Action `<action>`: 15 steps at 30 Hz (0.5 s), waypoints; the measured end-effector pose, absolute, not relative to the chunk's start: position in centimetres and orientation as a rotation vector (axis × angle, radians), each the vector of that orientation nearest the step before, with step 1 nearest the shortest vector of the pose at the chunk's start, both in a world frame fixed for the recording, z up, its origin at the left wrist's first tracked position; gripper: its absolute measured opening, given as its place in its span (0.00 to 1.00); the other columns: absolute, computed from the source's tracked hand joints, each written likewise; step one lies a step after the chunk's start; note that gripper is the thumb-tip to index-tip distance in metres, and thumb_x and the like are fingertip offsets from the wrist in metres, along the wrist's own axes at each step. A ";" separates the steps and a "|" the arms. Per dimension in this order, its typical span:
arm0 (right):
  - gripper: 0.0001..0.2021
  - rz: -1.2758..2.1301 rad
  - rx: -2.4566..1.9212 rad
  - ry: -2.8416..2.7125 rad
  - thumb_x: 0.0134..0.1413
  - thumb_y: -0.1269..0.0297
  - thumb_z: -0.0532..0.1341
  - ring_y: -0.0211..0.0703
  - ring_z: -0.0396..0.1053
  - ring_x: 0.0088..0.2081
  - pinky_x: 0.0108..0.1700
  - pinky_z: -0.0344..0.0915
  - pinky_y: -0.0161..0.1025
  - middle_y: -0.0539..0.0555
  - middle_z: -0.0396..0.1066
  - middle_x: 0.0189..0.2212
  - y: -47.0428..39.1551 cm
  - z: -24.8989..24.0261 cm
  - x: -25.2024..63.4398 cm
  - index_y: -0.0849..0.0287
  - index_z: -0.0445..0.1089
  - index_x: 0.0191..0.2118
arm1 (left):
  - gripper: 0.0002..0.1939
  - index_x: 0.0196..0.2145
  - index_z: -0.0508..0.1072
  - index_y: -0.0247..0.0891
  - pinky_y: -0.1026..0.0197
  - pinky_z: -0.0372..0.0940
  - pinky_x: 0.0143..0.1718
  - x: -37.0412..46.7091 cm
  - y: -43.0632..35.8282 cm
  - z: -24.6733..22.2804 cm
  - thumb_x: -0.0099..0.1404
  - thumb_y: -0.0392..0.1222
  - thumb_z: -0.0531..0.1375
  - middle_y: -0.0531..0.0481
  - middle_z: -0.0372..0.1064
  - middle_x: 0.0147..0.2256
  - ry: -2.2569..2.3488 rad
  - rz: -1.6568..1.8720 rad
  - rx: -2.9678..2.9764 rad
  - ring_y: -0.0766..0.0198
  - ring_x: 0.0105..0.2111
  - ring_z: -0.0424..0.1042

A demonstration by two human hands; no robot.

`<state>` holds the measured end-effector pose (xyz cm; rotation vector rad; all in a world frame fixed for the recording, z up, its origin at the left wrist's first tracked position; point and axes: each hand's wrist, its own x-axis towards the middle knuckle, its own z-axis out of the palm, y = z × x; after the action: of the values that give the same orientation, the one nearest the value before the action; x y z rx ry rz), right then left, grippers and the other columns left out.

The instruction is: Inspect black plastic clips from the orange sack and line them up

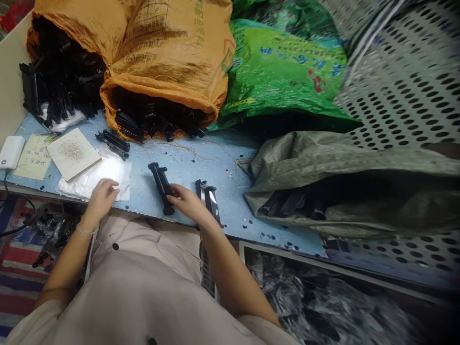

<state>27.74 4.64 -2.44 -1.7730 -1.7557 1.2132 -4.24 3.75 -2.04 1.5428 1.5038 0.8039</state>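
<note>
My right hand (186, 202) grips a long black plastic part (161, 188) near its lower end, with the part tilted above the blue tabletop. Right beside that wrist lies another black part (209, 201), partly hidden by my forearm; a shiny clear film shows on it. My left hand (102, 199) is over the near edge of a stack of thin white plastic bags (117, 168). Its fingers are curled with the tips close together, and whether a bag is between them is not visible. A pale square board (74, 154) rests on the stack, with loose black parts (113, 143) behind.
Two orange woven sacks (172, 57) spill black parts at the back. A green sack (287, 72) and a grey-green sack (345, 158) stand to the right. A white device (12, 152) and a yellow note (33, 155) lie left. Below right, a crate holds bagged parts (316, 297).
</note>
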 end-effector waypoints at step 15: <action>0.11 2.228 -0.874 -0.555 0.41 0.66 0.73 0.37 0.71 0.28 0.36 0.73 0.36 0.51 0.75 0.25 9.4 -4.2 16.2 0.62 0.75 0.32 | 0.15 0.25 0.72 0.36 0.61 0.65 0.35 -3.7 7.4 -4.1 0.49 0.47 0.71 0.50 0.71 0.32 1.410 1.189 1.022 0.65 0.30 0.68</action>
<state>16.16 9.38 -4.16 -0.8735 -0.5550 2.2285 -3.66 7.39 -4.07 1.0216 1.4101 1.1887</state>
